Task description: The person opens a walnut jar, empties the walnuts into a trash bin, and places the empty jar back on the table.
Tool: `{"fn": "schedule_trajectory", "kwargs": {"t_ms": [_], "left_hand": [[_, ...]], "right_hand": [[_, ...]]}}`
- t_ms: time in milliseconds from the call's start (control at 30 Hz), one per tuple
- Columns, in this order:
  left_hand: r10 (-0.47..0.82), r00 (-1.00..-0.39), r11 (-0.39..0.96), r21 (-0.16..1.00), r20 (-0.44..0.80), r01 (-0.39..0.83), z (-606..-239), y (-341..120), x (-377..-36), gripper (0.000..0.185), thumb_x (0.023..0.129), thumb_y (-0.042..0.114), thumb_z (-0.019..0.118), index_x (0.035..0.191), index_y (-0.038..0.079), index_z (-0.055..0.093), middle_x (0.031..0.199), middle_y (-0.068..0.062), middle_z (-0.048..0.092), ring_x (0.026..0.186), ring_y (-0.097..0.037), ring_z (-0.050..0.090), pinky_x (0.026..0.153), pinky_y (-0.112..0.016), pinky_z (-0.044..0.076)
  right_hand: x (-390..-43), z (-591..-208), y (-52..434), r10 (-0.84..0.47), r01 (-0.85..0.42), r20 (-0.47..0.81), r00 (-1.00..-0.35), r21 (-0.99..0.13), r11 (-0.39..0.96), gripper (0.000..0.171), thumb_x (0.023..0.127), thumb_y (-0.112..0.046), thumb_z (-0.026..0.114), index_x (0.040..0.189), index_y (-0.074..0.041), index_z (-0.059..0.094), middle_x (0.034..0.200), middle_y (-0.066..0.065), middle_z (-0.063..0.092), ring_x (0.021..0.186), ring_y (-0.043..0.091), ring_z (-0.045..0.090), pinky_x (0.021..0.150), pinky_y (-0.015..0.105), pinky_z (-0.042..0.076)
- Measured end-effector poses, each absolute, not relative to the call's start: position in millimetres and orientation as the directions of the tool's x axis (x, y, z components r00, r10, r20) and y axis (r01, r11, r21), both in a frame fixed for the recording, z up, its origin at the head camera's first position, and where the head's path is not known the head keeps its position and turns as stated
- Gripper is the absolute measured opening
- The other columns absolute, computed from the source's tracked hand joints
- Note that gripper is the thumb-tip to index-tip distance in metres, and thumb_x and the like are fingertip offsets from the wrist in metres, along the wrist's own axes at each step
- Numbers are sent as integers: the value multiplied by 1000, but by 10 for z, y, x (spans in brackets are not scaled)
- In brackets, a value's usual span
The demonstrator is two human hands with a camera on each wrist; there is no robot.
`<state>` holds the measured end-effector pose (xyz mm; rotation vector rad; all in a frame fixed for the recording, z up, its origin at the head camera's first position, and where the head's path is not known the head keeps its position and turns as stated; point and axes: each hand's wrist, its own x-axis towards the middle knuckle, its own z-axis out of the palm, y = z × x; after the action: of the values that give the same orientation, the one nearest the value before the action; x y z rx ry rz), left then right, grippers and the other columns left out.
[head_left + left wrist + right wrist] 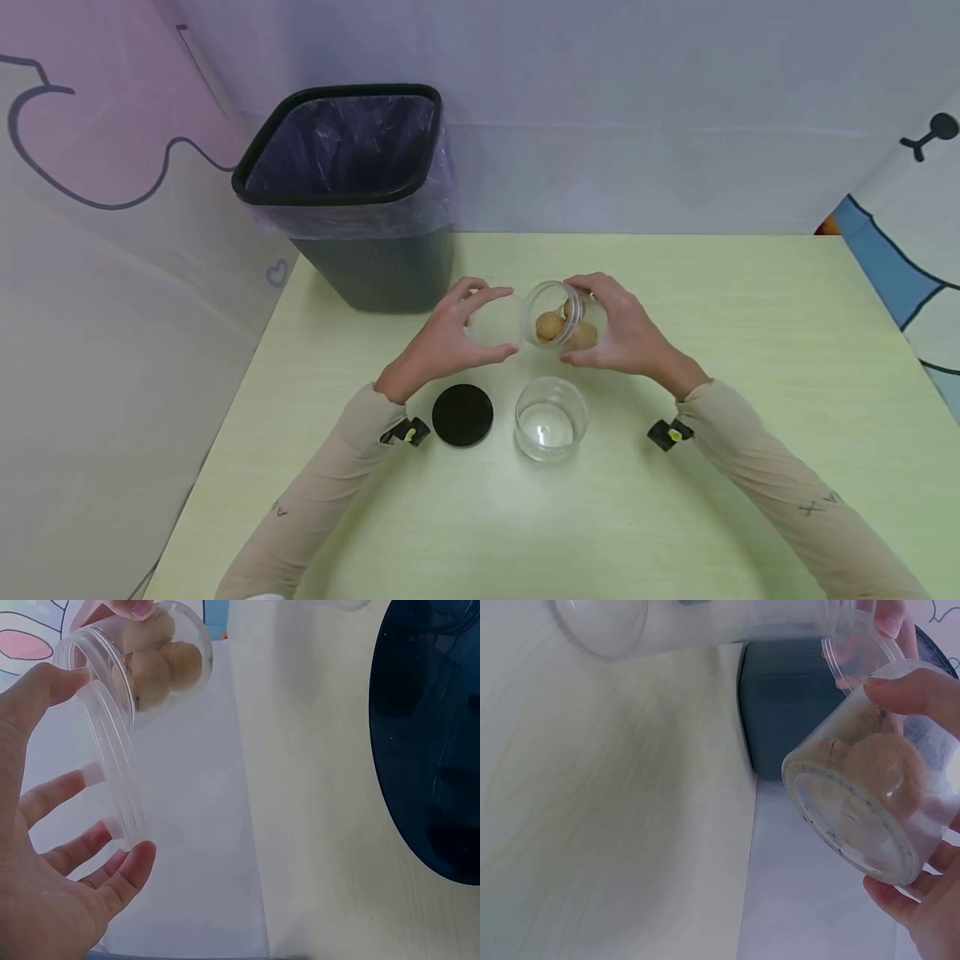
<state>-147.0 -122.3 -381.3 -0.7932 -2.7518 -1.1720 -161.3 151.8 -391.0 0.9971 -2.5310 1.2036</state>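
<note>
Near edge of the pale yellow-green table [750, 350]: an empty clear plastic jar [551, 418] stands upright, mouth up. Just left of it, a flat round black lid [462, 414] lies on the tabletop, not touching the jar.

Above and behind those two, both hands are raised off the table, a little apart. Right hand [622, 329] grips a second clear plastic jar holding brown round nuts [561, 317], fingers wrapped round its wall; the jar is tipped on its side, mouth toward the left hand. Right wrist view shows its base and the nuts [881, 769] inside. Left hand [450, 337] pinches a clear round plastic lid [112, 757] by its rim between thumb and fingertips, held on edge just beside the tilted jar's mouth.

Far left corner of the table: black square waste bin with a clear liner bag [352, 187], well apart from the hands.
</note>
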Motion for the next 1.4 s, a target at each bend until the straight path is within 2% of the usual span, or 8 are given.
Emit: {"fn": "schedule_trajectory", "kwargs": {"t_ms": [267, 500, 733, 1167, 1400], "left_hand": [[445, -871, 593, 661, 206, 459, -3854, -1254, -1468, 70, 71, 50, 77, 134, 29, 53, 122, 2, 41, 102, -18, 44, 73, -37, 47], [452, -872, 612, 645, 190, 458, -3905, -1274, -1474, 71, 71, 51, 76, 134, 27, 54, 121, 2, 42, 110, -17, 41, 82, -37, 45], [456, -868, 617, 632, 199, 469, -3929, -1298, -1471, 70, 71, 49, 77, 133, 27, 55, 119, 2, 42, 109, -16, 41, 81, -35, 45], [461, -874, 642, 624, 151, 446, -4025, -1353, -1511, 70, 72, 51, 76, 134, 26, 54, 120, 1, 41, 111, -19, 39, 87, -41, 43], [459, -879, 649, 625, 133, 434, -4060, -1363, -1506, 71, 72, 49, 76, 133, 21, 55, 119, 0, 41, 110, -19, 39, 87, -42, 44]], "right_hand": [[-1608, -3906, 1531, -500, -622, 393, -771, -631, 463, 90, 51, -21, 93, 127, -4, 49, 119, 6, 54, 109, 21, 50, 93, 47, 42], [-1608, -3900, 1531, -499, -618, 390, -774, -639, 459, 90, 51, -21, 92, 127, -3, 49, 119, 9, 54, 109, 22, 50, 93, 50, 42], [-1615, -3912, 1544, -497, -621, 396, -772, -636, 459, 89, 50, -21, 92, 127, -3, 49, 117, 7, 55, 107, 21, 50, 91, 48, 42], [-1627, -3925, 1571, -492, -621, 400, -773, -635, 460, 90, 50, -22, 93, 127, -4, 49, 116, 5, 55, 107, 19, 50, 92, 44, 42], [-1622, -3914, 1563, -496, -625, 402, -770, -633, 457, 90, 50, -21, 93, 127, -4, 49, 116, 4, 55, 107, 20, 50, 92, 44, 42]]}}
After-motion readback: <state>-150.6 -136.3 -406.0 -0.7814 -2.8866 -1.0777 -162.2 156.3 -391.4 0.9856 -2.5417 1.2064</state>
